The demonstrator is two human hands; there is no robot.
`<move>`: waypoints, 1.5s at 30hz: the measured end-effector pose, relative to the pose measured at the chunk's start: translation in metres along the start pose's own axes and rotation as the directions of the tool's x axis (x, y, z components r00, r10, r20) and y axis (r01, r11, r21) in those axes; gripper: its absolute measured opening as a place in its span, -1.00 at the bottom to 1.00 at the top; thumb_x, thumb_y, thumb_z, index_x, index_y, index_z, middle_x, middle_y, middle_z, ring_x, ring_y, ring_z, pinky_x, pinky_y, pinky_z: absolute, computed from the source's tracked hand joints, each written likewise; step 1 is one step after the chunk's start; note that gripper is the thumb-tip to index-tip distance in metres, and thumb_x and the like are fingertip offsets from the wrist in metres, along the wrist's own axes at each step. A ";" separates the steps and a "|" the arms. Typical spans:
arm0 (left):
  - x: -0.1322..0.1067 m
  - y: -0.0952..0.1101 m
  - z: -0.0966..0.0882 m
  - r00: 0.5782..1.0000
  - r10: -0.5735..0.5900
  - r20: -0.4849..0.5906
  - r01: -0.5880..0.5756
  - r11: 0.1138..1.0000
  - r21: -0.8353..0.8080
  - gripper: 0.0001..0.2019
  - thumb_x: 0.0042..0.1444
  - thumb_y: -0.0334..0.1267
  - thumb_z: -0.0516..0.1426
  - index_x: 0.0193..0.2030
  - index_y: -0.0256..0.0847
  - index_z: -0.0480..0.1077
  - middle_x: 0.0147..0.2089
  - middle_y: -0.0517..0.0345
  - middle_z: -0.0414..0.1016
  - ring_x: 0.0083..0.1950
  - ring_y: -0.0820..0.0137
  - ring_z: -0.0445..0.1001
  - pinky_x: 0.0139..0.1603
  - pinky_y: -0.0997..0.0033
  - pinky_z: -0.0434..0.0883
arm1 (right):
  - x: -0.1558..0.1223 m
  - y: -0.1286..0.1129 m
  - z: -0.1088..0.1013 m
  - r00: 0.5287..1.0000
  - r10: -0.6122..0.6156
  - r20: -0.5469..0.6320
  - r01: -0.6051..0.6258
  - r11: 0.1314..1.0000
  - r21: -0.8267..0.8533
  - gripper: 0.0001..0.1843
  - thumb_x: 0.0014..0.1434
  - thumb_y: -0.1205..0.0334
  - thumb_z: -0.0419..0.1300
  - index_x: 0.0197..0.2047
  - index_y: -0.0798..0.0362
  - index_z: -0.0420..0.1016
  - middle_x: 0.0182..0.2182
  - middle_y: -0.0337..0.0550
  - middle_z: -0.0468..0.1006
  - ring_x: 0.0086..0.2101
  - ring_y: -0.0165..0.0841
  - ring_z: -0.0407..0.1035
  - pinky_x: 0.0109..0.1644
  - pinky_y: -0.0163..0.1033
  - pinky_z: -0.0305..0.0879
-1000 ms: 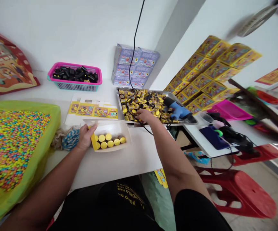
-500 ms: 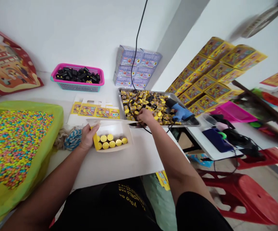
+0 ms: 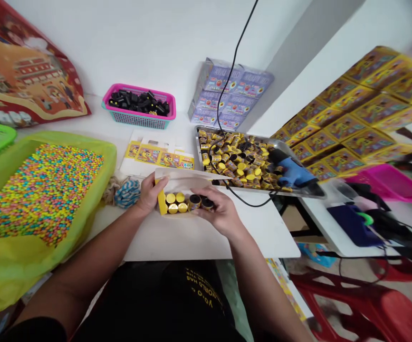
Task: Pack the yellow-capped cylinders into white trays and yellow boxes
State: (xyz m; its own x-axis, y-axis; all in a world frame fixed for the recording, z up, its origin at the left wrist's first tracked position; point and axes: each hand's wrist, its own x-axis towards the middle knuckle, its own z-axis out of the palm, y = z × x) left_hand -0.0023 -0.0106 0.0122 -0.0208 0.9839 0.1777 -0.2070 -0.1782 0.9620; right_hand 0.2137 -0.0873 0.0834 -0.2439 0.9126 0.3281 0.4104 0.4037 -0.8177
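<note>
My left hand (image 3: pixel 150 194) grips the left end of an open carton (image 3: pixel 162 203), white inside with a yellow end. Inside it, small tubs with yellow tops (image 3: pixel 173 208) stand in two rows. My right hand (image 3: pixel 224 213) is over the carton's right part, its thumb and fingers closed around black-ended tubs (image 3: pixel 195 201) with yellow wrappers; two show. Its fingers hide part of the carton's right end. Just behind, a metal tray (image 3: pixel 314 191) holds a heap of similar tubs (image 3: pixel 239 161) and a blue and black tool (image 3: pixel 296 173).
Candy fills a yellow-lined tub (image 3: pixel 108 147) at left. Behind are flat printed cartons (image 3: pixel 163 157), a pink-rimmed basket (image 3: pixel 138 122) of black pieces and purple boxes (image 3: pixel 230 95). Stacked yellow boxes (image 3: pixel 355 114) stand right. A black cable (image 3: pixel 239 42) hangs across the tray. Red stools (image 3: pixel 401 313) stand below.
My right hand has come from the tray to the carton with black-ended tubs in its fingers. My left hand still holds the carton. The view has shifted left.
</note>
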 end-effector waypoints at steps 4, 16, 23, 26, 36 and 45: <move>0.000 0.000 0.000 1.000 0.027 0.013 -0.028 0.999 0.040 -0.61 0.01 0.10 0.30 -0.28 -0.23 0.53 -0.31 0.14 0.59 -0.18 0.24 0.51 -0.06 0.31 0.40 | 0.020 0.014 0.014 0.997 -0.025 -0.076 0.009 0.977 -0.212 -0.79 0.04 0.30 0.36 -0.19 -0.01 0.58 -0.30 -0.15 0.55 -0.22 -0.23 0.45 -0.10 -0.13 0.39; -0.001 0.005 0.003 0.999 0.049 0.018 -0.051 0.995 0.086 -0.66 0.05 0.07 0.28 -0.37 -0.21 0.44 -0.41 0.20 0.47 -0.22 0.27 0.46 -0.10 0.33 0.38 | 0.036 0.002 0.008 0.990 0.130 0.056 -0.095 0.902 -0.422 -0.82 0.06 0.28 0.30 -0.26 0.00 0.38 -0.35 -0.20 0.54 -0.34 -0.31 0.42 -0.21 -0.24 0.32; 0.000 -0.002 0.001 0.996 0.082 0.034 -0.085 0.990 0.116 -0.63 0.08 0.10 0.27 -0.33 -0.21 0.46 -0.36 0.17 0.50 -0.21 0.26 0.47 -0.11 0.30 0.41 | 0.040 0.003 0.014 0.984 0.164 0.062 -0.081 0.739 -0.669 -0.77 -0.03 0.39 0.27 -0.27 0.02 0.35 -0.32 -0.05 0.55 -0.29 -0.22 0.44 -0.21 -0.19 0.31; 0.000 -0.004 0.001 0.997 0.072 0.020 -0.074 0.992 0.105 -0.61 0.06 0.11 0.29 -0.32 -0.22 0.47 -0.35 0.14 0.51 -0.23 0.25 0.47 -0.12 0.27 0.42 | 0.042 0.002 0.012 0.969 0.236 0.068 -0.162 0.822 -0.547 -0.75 -0.03 0.30 0.30 -0.26 0.02 0.36 -0.39 -0.19 0.54 -0.39 -0.30 0.42 -0.28 -0.25 0.30; 0.000 -0.002 0.002 0.995 0.098 0.031 -0.101 0.988 0.121 -0.60 0.05 0.14 0.29 -0.35 -0.20 0.42 -0.39 0.18 0.45 -0.24 0.28 0.44 -0.14 0.31 0.39 | 0.051 -0.002 0.030 0.915 0.286 0.285 -0.014 0.727 -0.687 -0.71 0.09 0.32 0.27 -0.08 0.04 0.61 -0.14 -0.07 0.65 -0.21 -0.23 0.52 -0.17 -0.24 0.32; 0.000 0.002 0.002 0.999 0.035 0.041 -0.037 0.998 0.056 -0.58 -0.01 0.16 0.31 -0.40 -0.17 0.37 -0.42 0.22 0.37 -0.28 0.31 0.40 -0.17 0.32 0.38 | 0.039 0.000 0.042 0.884 0.066 0.462 0.196 0.846 -0.496 -0.63 0.10 0.44 0.29 -0.03 -0.07 0.62 -0.20 -0.18 0.50 -0.30 -0.36 0.45 -0.20 -0.30 0.30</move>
State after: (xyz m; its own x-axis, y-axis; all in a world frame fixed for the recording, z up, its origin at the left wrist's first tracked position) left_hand -0.0010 -0.0111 0.0149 0.0119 0.9755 0.2197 -0.1511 -0.2154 0.9648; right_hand 0.1669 -0.0544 0.0762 -0.5950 0.8035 0.0175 0.7349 0.5528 -0.3928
